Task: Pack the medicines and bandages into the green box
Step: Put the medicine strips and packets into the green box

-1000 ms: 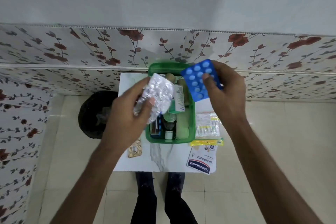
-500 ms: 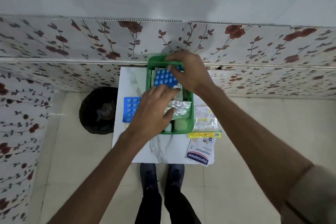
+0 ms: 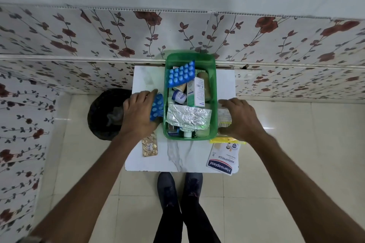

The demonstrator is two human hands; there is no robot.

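The green box (image 3: pixel 215 85) stands on the small white table and holds a blue blister strip (image 3: pixel 180 74), a crumpled silver foil strip (image 3: pixel 187 116), a white-green carton (image 3: pixel 195 92) and small bottles. Just left of the box, my left hand (image 3: pixel 138 112) grips a second blue blister strip (image 3: pixel 158 105). On the right side, my right hand (image 3: pixel 243 118) closes over a clear packet with yellow-tipped contents (image 3: pixel 224 117) lying on the table. A gold blister strip (image 3: pixel 149 146), a yellow-topped bag (image 3: pixel 221 140) and a Hansaplast bandage pack (image 3: pixel 223 159) lie on the table.
The marble-pattern table (image 3: pixel 177 156) is narrow and stands against a flowered wall. A black bin (image 3: pixel 102 114) sits on the floor close to its left edge. My shoes (image 3: pixel 179 185) are at the table's front edge on the tiled floor.
Both hands have left the box after leaving the first blue strip and the silver foil inside. My left hand took hold of the second blue strip; my right hand moved onto the clear packet.
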